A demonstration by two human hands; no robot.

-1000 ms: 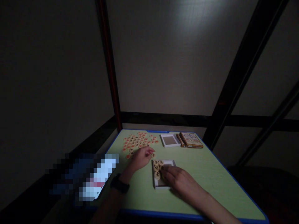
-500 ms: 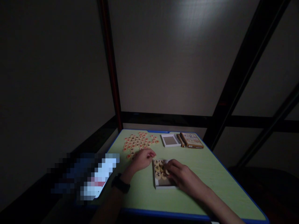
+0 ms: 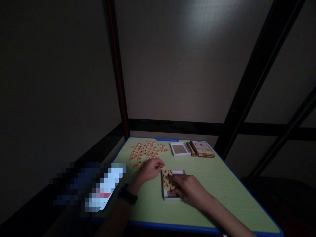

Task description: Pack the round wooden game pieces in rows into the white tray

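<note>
A shallow white box tray (image 3: pixel 170 198) lies near the middle of the table, with several round wooden Chinese chess pieces (image 3: pixel 167 185) in rows along its left side. Over the tray, my right hand (image 3: pixel 189 191) has its fingers closed about a chess piece (image 3: pixel 173 185) in the second column; the fingers partly cover it. My left hand (image 3: pixel 152 169) rests just beyond the tray's left corner, fingers curled inward. Whether anything is in it is hidden. Behind it spreads a loose group of red- and black-marked chess pieces (image 3: pixel 141 152).
A second white tray (image 3: pixel 172 149) lies at the back, beside a printed box (image 3: pixel 202 148). A lit, pixelated screen (image 3: pixel 108 187) is at the left edge of the green table (image 3: pixel 212 171), which has a blue rim. A dark watch (image 3: pixel 127 194) is on my left wrist.
My right hand has shifted slightly left and down within the tray, and more of the tray's far right corner shows. My left hand has stayed almost still.
</note>
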